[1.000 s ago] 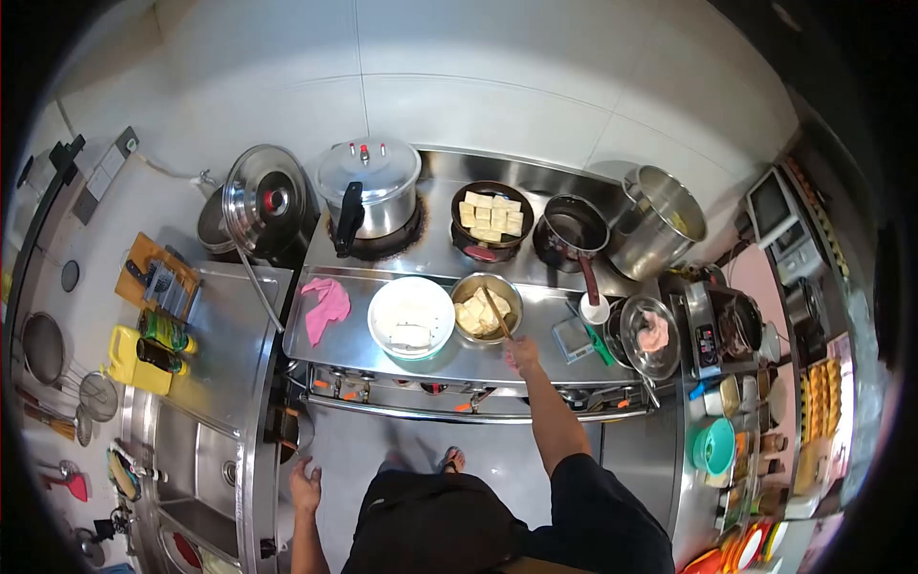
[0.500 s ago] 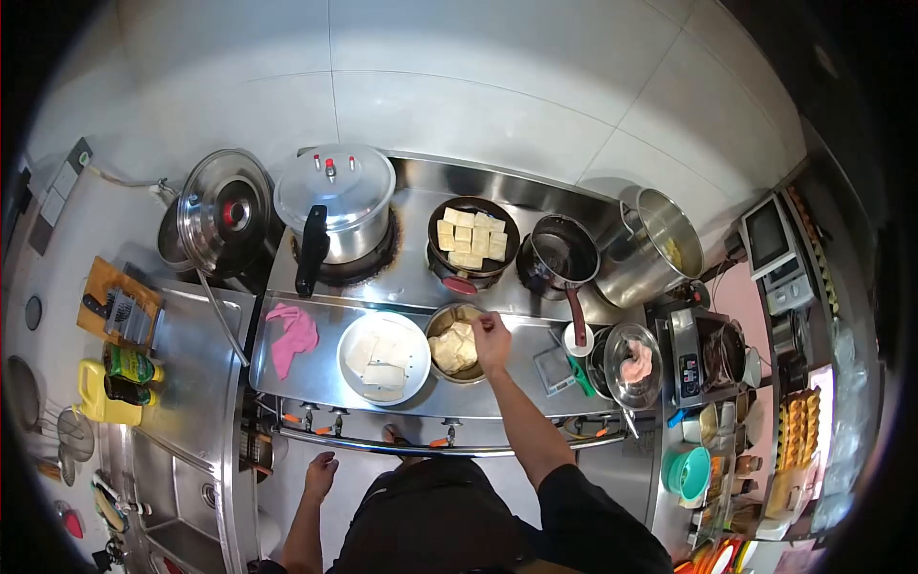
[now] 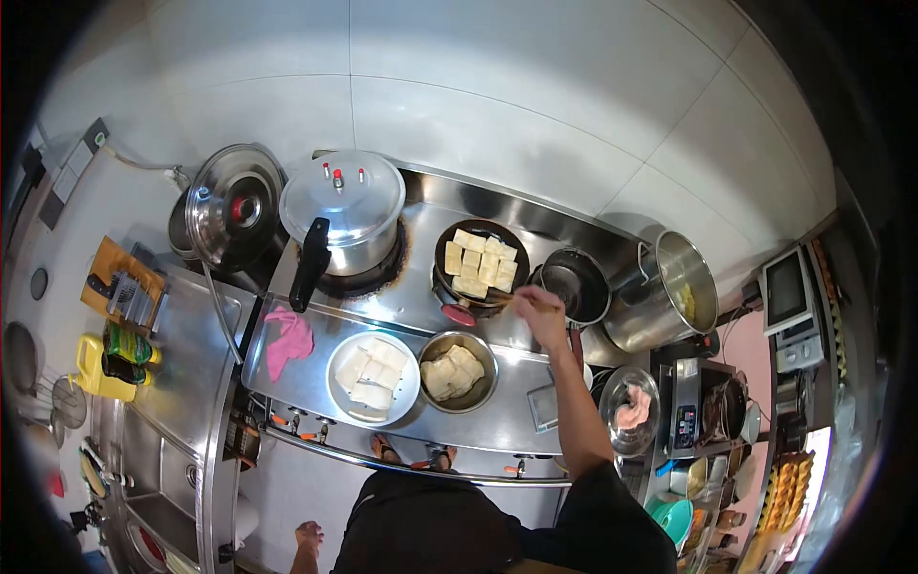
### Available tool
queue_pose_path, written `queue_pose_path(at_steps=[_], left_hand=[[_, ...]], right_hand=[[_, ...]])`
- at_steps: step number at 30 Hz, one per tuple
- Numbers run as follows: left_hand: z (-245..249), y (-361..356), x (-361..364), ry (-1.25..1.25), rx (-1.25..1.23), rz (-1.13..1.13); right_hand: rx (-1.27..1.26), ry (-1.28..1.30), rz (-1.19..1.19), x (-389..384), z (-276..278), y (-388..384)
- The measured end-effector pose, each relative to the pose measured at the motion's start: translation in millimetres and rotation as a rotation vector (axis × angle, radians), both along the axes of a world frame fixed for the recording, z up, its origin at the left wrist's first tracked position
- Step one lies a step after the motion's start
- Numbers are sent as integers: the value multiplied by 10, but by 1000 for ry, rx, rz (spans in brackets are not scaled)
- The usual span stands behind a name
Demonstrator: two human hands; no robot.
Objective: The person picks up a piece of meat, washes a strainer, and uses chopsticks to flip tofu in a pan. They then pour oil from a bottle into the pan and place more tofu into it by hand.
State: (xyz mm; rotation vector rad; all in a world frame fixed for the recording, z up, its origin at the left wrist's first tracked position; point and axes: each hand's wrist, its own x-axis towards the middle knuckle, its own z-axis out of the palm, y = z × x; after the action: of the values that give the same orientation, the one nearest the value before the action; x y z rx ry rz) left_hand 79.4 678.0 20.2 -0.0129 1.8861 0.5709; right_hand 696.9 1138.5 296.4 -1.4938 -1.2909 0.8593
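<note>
Right hand (image 3: 541,314) grips chopsticks (image 3: 503,298) over the tofu pan (image 3: 439,279) — left hand (image 3: 308,535) hangs loose, empty.

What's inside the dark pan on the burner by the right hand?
Pale square slices in rows fill the dark pan. The right hand holds chopsticks at its near rim. The base under the slices is covered.

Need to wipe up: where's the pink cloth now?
Head view: the pink cloth lies at the left end of the steel ledge, beside the white plate, below the pressure cooker's handle.
</note>
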Motion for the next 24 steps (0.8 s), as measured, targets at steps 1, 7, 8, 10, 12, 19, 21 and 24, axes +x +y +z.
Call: queue_pose_path(at_steps=[1,7,8,10,12,19,21,24], left_hand=[[0,-71,97,-58,-87,62],[64,-168,806,-99,288,58],[99,-113,900,-87,242,23],[210,36,1078,-59,222,-16],[441,226,1207,-42,203,-61],[493,241,1144,47,181,-94],[512,189,1144,59,147,-75],[514,64,1146,59,113,-67]], right_hand=[[50,-25,34,72,-27,181],[-133,-207,431,-53,-320,752],[-129,-283,444,-88,-342,776],[-109,-252,445,-61,-532,905],[-108,-227,435,-28,-503,979],[-134,-215,174,276,-413,1265],[-150,-66,83,339,-359,1240],[-176,251,-69,451,-459,1266]])
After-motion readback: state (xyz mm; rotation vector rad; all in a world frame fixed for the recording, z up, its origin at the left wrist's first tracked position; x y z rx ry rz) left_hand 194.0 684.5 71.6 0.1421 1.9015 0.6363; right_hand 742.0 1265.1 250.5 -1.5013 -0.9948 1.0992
